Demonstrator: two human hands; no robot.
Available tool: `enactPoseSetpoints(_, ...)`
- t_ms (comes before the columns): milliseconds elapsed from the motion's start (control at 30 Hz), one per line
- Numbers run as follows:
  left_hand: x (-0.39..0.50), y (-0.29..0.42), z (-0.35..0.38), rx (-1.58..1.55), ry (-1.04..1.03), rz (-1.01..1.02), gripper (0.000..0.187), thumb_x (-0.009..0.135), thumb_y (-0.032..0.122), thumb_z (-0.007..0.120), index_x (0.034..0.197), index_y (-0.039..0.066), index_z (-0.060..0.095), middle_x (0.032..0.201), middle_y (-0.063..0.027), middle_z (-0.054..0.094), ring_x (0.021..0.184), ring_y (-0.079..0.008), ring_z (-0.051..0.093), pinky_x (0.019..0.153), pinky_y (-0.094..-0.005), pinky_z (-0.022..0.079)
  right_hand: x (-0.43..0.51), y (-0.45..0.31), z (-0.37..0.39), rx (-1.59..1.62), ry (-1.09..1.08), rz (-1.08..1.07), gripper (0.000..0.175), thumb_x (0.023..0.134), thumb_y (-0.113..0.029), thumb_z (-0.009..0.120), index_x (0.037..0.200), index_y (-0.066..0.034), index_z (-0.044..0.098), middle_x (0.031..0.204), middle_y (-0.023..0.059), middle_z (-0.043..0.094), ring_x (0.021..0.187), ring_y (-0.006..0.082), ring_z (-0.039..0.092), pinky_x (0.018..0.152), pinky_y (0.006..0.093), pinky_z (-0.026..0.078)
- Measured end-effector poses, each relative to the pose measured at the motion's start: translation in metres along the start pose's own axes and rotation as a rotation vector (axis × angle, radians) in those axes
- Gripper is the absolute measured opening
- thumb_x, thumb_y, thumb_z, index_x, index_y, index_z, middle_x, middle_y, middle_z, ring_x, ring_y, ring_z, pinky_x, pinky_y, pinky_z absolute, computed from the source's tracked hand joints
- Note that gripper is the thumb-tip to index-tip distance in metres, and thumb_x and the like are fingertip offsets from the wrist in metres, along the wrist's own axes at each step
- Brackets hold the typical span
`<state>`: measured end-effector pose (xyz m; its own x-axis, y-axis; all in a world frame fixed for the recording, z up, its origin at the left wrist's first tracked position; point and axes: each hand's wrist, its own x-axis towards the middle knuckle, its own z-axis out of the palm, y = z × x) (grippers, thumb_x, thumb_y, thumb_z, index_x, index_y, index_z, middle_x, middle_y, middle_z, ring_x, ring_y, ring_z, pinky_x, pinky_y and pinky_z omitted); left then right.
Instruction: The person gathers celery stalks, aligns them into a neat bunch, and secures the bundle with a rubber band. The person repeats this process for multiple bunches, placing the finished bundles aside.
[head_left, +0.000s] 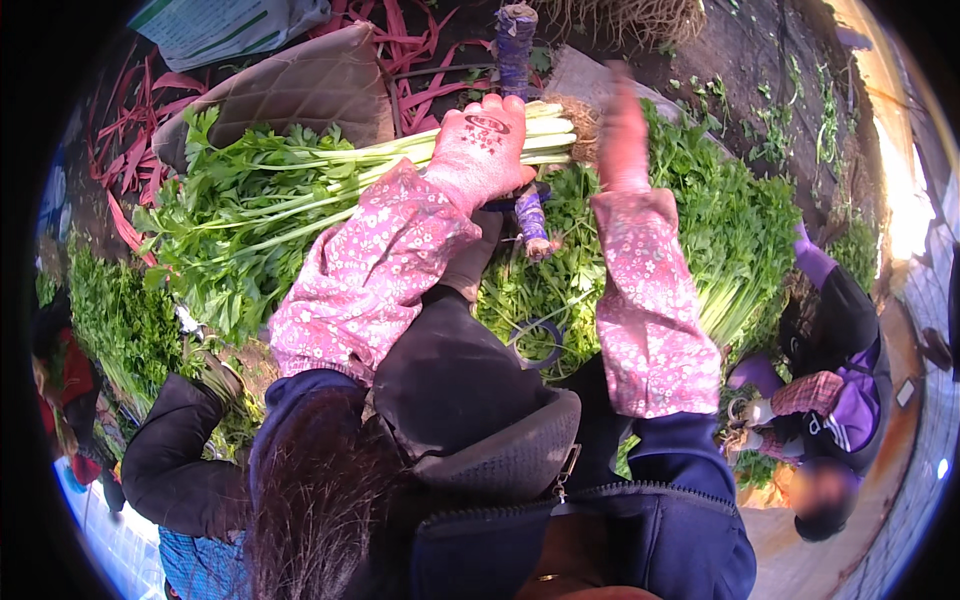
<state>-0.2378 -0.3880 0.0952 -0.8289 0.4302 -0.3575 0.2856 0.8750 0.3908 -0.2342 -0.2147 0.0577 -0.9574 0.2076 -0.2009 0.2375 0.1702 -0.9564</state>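
My left hand (484, 146), in a pink work glove that bears printing, is closed around the stalks of a celery bundle (551, 135). The bundle's leaves fan out to the left, and its brown roots (581, 126) point right. Just right of the roots my right hand (624, 135) is raised, blurred and seen edge-on; whether its fingers are closed is unclear. A post wrapped in purple tape (514, 52) rises behind the bundle, and a second wrapped stub (532, 225) shows below it. A blue tape roll (537, 343) lies on the leaves near my knees.
Piled celery (720, 225) lies to the right, with more at far left (124, 322). Pink plastic strips (142, 157), a quilted pad (300, 82) and a white sack (225, 30) lie beyond. Cut roots (630, 15) are at the top. Other people work at both sides.
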Motion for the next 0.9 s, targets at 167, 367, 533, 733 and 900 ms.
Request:
enactPoseSetpoints(167, -0.003, 0.010, 0.011, 0.164, 0.112, 0.033, 0.051, 0.070, 0.030, 0.072, 0.109, 0.005, 0.051, 0.098, -0.0104, 0.058, 0.092, -0.0242, 0.061, 0.074, -0.0395, 0.048, -0.007, 0.017, -0.005, -0.137, -0.236, 0.229, 0.064, 0.096, -0.055, 0.033, 0.138, -0.0076, 0.045, 0.137, 0.0139, 0.048, 0.125, 0.0258, 0.047, 0.104, 0.0364, 0.036)
enactPoseSetpoints(367, -0.013, 0.013, 0.014, 0.189, 0.184, 0.047, 0.061, 0.064, 0.033, 0.078, 0.108, 0.005, 0.048, 0.094, -0.0083, 0.055, 0.090, -0.0256, 0.058, 0.073, -0.0384, 0.046, 0.021, -0.028, -0.038, -0.605, -0.310, 0.286, 0.038, 0.090, -0.036, 0.058, 0.113, -0.0059, 0.064, 0.113, 0.0087, 0.064, 0.104, 0.0192, 0.059, 0.092, 0.0300, 0.043)
enactPoseSetpoints(533, -0.009, 0.009, 0.019, 0.165, 0.241, 0.053, 0.060, 0.062, 0.032, 0.079, 0.106, 0.005, 0.049, 0.095, -0.0087, 0.055, 0.090, -0.0256, 0.059, 0.075, -0.0376, 0.046, 0.036, -0.033, -0.033, -0.617, -0.510, 0.248, 0.029, 0.090, -0.029, 0.061, 0.095, -0.0012, 0.065, 0.099, 0.0062, 0.066, 0.091, 0.0149, 0.059, 0.079, 0.0314, 0.045)
enactPoseSetpoints(733, -0.008, 0.009, 0.014, 0.197, 0.226, 0.049, 0.061, 0.062, 0.035, 0.082, 0.104, 0.006, 0.049, 0.093, -0.0096, 0.057, 0.090, -0.0248, 0.060, 0.075, -0.0373, 0.047, 0.011, 0.001, -0.027, -0.669, -0.152, -0.057, 0.024, 0.089, -0.026, 0.061, 0.092, -0.0020, 0.066, 0.082, 0.0117, 0.060, 0.075, 0.0187, 0.059, 0.073, 0.0324, 0.046)
enactPoseSetpoints(900, -0.001, 0.006, 0.011, 0.159, 0.072, 0.036, 0.064, 0.063, 0.042, 0.079, 0.107, 0.006, 0.051, 0.097, -0.0088, 0.057, 0.092, -0.0244, 0.058, 0.077, -0.0383, 0.046, 0.000, -0.023, -0.018, -0.449, -0.084, 0.257, 0.036, 0.086, -0.030, 0.062, 0.103, 0.0018, 0.065, 0.102, 0.0170, 0.066, 0.093, 0.0284, 0.062, 0.082, 0.0384, 0.046)
